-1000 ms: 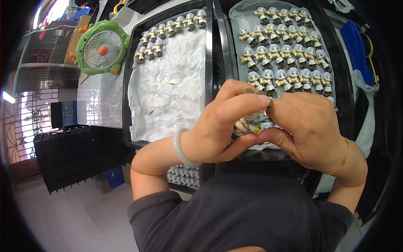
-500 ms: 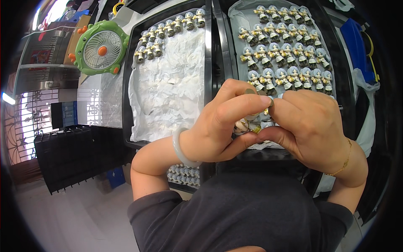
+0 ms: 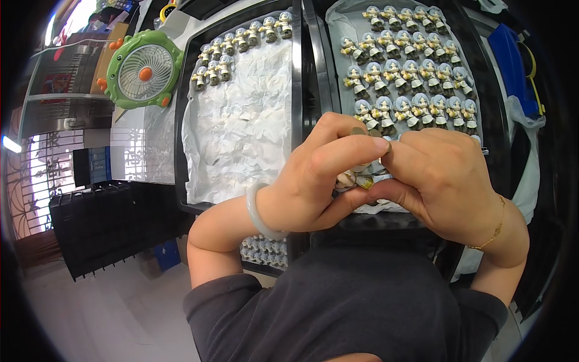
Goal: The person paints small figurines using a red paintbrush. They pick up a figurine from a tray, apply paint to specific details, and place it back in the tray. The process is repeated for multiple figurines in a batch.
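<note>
My left hand (image 3: 307, 178) and my right hand (image 3: 437, 175) meet over the near end of the right tray, both closed around one small figurine (image 3: 345, 180). Pale and yellow parts of it peek out between the thumbs and forefingers. Brownish, rounded bits (image 3: 360, 131) show at the left fingertips; the rest is covered by my fingers. Beyond the hands, rows of pale-haired figurines (image 3: 411, 72) in white and dark clothing lie on the paper of the right black tray (image 3: 329, 72).
To the left, a black tray (image 3: 298, 78) lined with crumpled white paper (image 3: 241, 136) carries several figurines at its far end. A green animal-shaped fan (image 3: 145, 73) stands beyond its left edge. More figurines (image 3: 264, 251) sit lower down, below my left forearm. A blue object (image 3: 511, 69) is at far right.
Both hands keep their grip in nearly the same place. The figurine appears slightly turned, with more of the brownish bits showing above the fingers.
</note>
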Motion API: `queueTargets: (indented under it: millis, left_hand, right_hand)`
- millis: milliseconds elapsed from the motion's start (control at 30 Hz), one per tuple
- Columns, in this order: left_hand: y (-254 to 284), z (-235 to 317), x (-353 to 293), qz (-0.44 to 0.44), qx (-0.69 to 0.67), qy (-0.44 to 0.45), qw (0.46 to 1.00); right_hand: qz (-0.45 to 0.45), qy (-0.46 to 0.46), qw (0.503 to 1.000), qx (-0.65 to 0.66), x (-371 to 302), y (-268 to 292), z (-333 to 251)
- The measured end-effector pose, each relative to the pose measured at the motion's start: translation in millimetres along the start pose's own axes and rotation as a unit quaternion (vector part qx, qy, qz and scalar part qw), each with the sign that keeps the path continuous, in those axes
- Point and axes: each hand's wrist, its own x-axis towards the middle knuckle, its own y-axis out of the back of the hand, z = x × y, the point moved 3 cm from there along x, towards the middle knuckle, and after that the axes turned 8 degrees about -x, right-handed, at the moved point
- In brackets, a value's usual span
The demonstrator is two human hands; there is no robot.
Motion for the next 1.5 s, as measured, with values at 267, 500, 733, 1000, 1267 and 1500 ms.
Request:
queueTargets:
  millis: [267, 500, 733, 1000, 1267, 1500]
  left_hand:
    - [-0.7, 0.0, -1.6, 0.019, -0.008, 0.009, 1.000]
    - [-0.5, 0.7, -2.2, 0.024, -0.001, 0.005, 1.000]
    - [-1.4, 1.4, -1.2, 0.019, -0.010, 0.007, 1.000]
    - [-4.9, 1.2, -2.1, 0.004, -0.012, 0.011, 1.000]
    - [-2.8, -1.2, 0.6, -0.005, 0.017, 0.013, 1.000]
    - [-0.9, -1.1, -1.4, -0.048, 0.061, 0.023, 0.997]
  right_hand:
    - [-0.013, -0.015, 0.999, 0.025, 0.0, -0.4, 0.7]
    - [-0.024, -0.018, 0.999, 0.035, 0.0, -2.7, 0.5]
    - [-0.123, -0.046, 0.986, 0.105, 0.7, -5.8, 5.2]
    - [-0.180, -0.053, 0.972, 0.144, 1.2, -4.0, 10.9]
    - [-0.028, -0.019, 0.999, -0.015, -3.7, -2.2, 0.5]
    - [-0.007, -0.023, 0.999, -0.042, -2.4, -1.7, -3.5]
